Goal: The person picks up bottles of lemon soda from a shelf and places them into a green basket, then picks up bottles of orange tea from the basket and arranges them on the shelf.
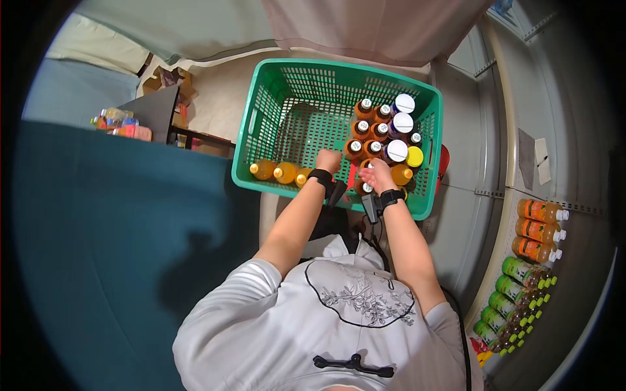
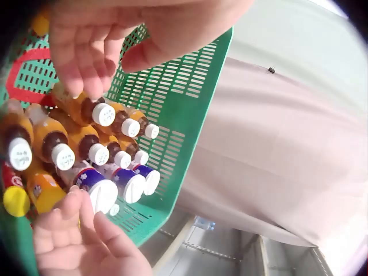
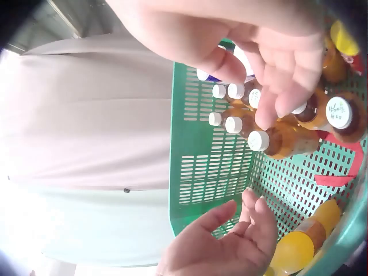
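Observation:
Inside the green basket stand several orange bottles with white caps, beside wide white-lidded containers. My left hand hangs over the basket, fingers loosely bent and holding nothing; it also shows in the left wrist view. My right hand is palm up above the near bottles, its fingers relaxed and empty; the right wrist view shows the hand over white-capped bottles. Several yellow-orange bottles line the basket's near left side. A red strip lies between the two groups.
Shelves at the right hold orange-labelled bottles and green-labelled bottles. A dark table at the left bears small bottles. Pinkish curtains hang behind the basket. A yellow cap is near its right wall.

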### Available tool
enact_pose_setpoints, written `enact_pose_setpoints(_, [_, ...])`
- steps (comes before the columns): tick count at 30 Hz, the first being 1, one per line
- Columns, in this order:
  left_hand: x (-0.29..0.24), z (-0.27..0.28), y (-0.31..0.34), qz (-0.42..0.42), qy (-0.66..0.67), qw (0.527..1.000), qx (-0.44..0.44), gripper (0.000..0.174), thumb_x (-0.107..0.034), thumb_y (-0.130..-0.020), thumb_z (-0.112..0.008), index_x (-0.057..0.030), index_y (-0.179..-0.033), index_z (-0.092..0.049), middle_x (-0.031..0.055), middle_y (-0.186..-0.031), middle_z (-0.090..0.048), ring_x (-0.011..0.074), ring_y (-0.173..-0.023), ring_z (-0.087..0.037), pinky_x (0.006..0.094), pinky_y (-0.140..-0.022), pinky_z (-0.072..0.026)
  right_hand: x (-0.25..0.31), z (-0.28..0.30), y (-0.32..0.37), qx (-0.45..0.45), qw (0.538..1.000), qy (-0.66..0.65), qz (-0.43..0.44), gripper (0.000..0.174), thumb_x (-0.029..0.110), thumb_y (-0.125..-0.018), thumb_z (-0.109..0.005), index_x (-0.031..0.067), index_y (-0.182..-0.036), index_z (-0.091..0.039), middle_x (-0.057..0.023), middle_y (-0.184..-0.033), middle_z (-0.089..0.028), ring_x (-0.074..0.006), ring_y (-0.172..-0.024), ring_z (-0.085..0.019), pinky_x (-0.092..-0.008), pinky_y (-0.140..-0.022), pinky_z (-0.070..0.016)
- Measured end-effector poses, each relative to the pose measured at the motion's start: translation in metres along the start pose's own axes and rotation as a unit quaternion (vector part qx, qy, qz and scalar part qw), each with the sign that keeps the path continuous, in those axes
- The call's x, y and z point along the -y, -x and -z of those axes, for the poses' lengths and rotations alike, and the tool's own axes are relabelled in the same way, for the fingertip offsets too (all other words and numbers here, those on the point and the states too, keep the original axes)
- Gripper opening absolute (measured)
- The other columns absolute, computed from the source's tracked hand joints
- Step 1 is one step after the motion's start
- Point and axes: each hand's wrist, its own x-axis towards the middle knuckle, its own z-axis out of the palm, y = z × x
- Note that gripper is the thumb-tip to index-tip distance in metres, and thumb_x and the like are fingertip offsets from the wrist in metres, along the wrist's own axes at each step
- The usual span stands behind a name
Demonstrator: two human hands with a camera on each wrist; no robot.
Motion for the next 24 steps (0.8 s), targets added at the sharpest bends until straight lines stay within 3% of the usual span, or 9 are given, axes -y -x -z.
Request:
enact_pose_setpoints(1, [0.000,-0.001,-0.012,-0.083,-0.185,0.978,-0.060,0.017,-0.015,-0.068,-0.053,-0.0031,-0.080,-0.052,0.0154,-0.086,-0.057,0.0169,-0.084,-0.057,0.0329,-0.068,-0.0470,-0.001,-0.005,-0.009,0.000,0.999,0.029,0.017,0.043,0.020,-0.079,-0.042,0.0086,-0.119,-0.029,-0.0147,-0.080,-0.054,-0.0219,-0.064,-0.057,-0.0285,-0.052,-0.0456])
enact_pose_setpoints(3, [-0.001,-0.007,-0.025,-0.099,-0.240,0.962,-0.082,0.025,-0.015,-0.066,-0.055,-0.0030,-0.088,-0.056,0.0193,-0.090,-0.058,0.0203,-0.087,-0.057,0.0324,-0.070,-0.0466,-0.005,-0.014,-0.037,-0.025,0.995,0.095,0.000,0.056,0.014,-0.077,-0.043,0.0130,-0.128,-0.020,-0.0132,-0.080,-0.054,-0.0201,-0.060,-0.057,-0.0270,-0.049,-0.0456])
enact_pose_setpoints(5, [-0.006,-0.009,-0.022,-0.203,-0.330,0.917,-0.101,0.034,-0.013,-0.064,-0.056,-0.0026,-0.097,-0.055,0.0196,-0.093,-0.057,0.0285,-0.087,-0.056,0.0349,-0.074,-0.0451,-0.006,-0.025,-0.049,-0.048,0.982,0.181,0.009,0.060,0.008,-0.074,-0.045,0.0127,-0.128,-0.020,-0.0117,-0.082,-0.054,-0.0185,-0.058,-0.056,-0.0271,-0.047,-0.0462])
enact_pose_setpoints(8, [-0.008,-0.009,-0.036,-0.200,-0.354,0.913,-0.046,0.047,-0.010,-0.062,-0.056,-0.0037,-0.108,-0.048,0.0198,-0.097,-0.055,0.0325,-0.089,-0.054,0.0384,-0.077,-0.0434,-0.011,-0.033,-0.068,-0.085,0.962,0.255,0.037,0.068,-0.003,-0.068,-0.044,0.0148,-0.129,-0.020,-0.0112,-0.092,-0.054,-0.0183,-0.060,-0.056,-0.0268,-0.046,-0.0465])
enact_pose_setpoints(10, [-0.007,-0.012,-0.044,-0.235,-0.409,0.882,-0.002,0.062,-0.008,-0.060,-0.056,-0.0066,-0.119,-0.036,0.0209,-0.095,-0.055,0.0340,-0.088,-0.053,0.0404,-0.074,-0.0436,-0.014,-0.038,-0.077,-0.103,0.935,0.331,0.082,0.070,-0.003,-0.068,-0.044,0.0098,-0.130,-0.015,-0.0196,-0.115,-0.045,-0.0349,-0.102,-0.045,-0.0388,-0.083,-0.0366])
enact_pose_setpoints(13, [-0.012,-0.018,-0.045,-0.272,-0.434,0.858,0.043,0.061,-0.004,-0.063,-0.051,-0.0126,-0.121,-0.033,0.0228,-0.091,-0.055,0.0362,-0.084,-0.054,0.0426,-0.072,-0.0441,-0.013,-0.037,-0.086,-0.104,0.910,0.386,0.110,0.076,-0.005,-0.064,-0.045,0.0121,-0.132,-0.014,-0.0166,-0.118,-0.042,-0.0266,-0.100,-0.048,-0.0313,-0.081,-0.0400])
enact_pose_setpoints(16, [-0.008,-0.025,-0.055,-0.267,-0.451,0.849,0.059,0.067,-0.005,-0.063,-0.053,-0.0154,-0.124,-0.027,0.0232,-0.088,-0.055,0.0370,-0.082,-0.054,0.0426,-0.069,-0.0445,-0.007,-0.042,-0.083,-0.084,0.935,0.333,0.090,0.075,-0.004,-0.065,-0.046,0.0109,-0.131,-0.014,-0.0178,-0.118,-0.042,-0.0280,-0.110,-0.041,-0.0321,-0.089,-0.0327])
enact_pose_setpoints(19, [-0.007,-0.028,-0.059,-0.274,-0.441,0.852,0.066,0.069,-0.007,-0.064,-0.056,-0.0147,-0.125,-0.025,0.0232,-0.088,-0.055,0.0369,-0.082,-0.054,0.0434,-0.069,-0.0440,-0.021,-0.037,-0.098,-0.091,0.925,0.346,0.131,0.081,-0.007,-0.064,-0.047,0.0160,-0.132,-0.009,-0.0200,-0.112,-0.046,-0.0337,-0.102,-0.046,-0.0377,-0.079,-0.0388])
enact_pose_setpoints(24, [-0.010,-0.030,-0.067,-0.264,-0.435,0.857,0.081,0.069,-0.014,-0.065,-0.061,-0.0165,-0.124,-0.026,0.0237,-0.092,-0.053,0.0363,-0.085,-0.053,0.0420,-0.071,-0.0438,-0.011,-0.041,-0.090,-0.106,0.913,0.383,0.089,0.073,-0.004,-0.068,-0.048,0.0175,-0.130,-0.015,-0.0209,-0.109,-0.048,-0.0341,-0.101,-0.046,-0.0390,-0.080,-0.0391])
